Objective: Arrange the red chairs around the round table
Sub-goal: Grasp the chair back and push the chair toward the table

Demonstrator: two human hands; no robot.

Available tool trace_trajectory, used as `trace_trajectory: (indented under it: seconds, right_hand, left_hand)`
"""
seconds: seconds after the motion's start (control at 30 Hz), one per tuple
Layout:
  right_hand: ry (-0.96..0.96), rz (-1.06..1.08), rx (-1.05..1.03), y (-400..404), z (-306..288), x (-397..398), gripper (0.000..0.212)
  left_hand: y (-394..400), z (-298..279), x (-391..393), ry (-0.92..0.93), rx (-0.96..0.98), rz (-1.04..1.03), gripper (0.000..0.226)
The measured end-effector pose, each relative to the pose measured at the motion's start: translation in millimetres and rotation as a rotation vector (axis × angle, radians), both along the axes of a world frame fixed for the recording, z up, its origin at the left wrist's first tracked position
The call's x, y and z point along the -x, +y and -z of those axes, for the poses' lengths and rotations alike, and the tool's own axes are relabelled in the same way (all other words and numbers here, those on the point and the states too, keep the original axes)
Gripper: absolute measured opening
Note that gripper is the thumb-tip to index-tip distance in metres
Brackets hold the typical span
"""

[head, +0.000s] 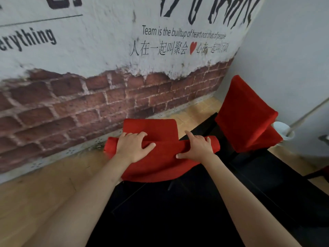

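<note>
A red fabric chair (160, 164) stands just in front of me, its backrest towards me and its seat facing the brick wall. My left hand (132, 147) grips the rolled top edge of the backrest on the left, fingers curled over it. My right hand (196, 148) grips the same top edge on the right. A second red chair (245, 114) stands to the right, in the corner of the room. A black surface (267, 184), possibly the table, spreads below and to the right; its shape is not clear.
A wall printed with bricks and lettering (89, 97) runs close behind the chair. A pale side wall (288, 59) closes the corner on the right. A white bucket (283, 130) with a slanting pole stands at the right edge. Wooden floor (44, 193) lies to the left.
</note>
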State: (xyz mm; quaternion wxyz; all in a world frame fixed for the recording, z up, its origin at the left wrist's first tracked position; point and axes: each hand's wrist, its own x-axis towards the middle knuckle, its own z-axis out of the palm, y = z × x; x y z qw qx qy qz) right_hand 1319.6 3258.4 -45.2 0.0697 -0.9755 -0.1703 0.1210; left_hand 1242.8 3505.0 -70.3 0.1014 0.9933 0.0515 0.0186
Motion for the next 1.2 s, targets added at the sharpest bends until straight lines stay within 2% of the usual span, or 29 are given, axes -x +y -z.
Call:
trace_trajectory:
  seconds: [0.23, 0.53, 0.8, 1.2]
  right_hand:
    - [-0.064, -0.055, 0.062, -3.4, 8.9, -2.8, 0.112]
    - [-0.095, -0.023, 0.061, -2.6, 13.5, 14.3, 0.105]
    - [-0.136, 0.065, 0.065, 2.7, 19.2, 58.7, 0.102]
    - [-0.143, 0.309, 0.104, 42.9, 20.0, 141.8, 0.095]
  left_hand:
    - [-5.1, 3.8, 12.2, 0.024, -0.066, -0.073, 0.078]
    - [-4.7, 3.9, 20.5, 0.025, -0.094, -0.06, 0.077]
    - [9.7, 3.2, 39.4, 0.012, -0.067, 0.037, 0.08]
    - [50.2, 6.6, 54.3, -0.022, -0.091, 0.231, 0.079]
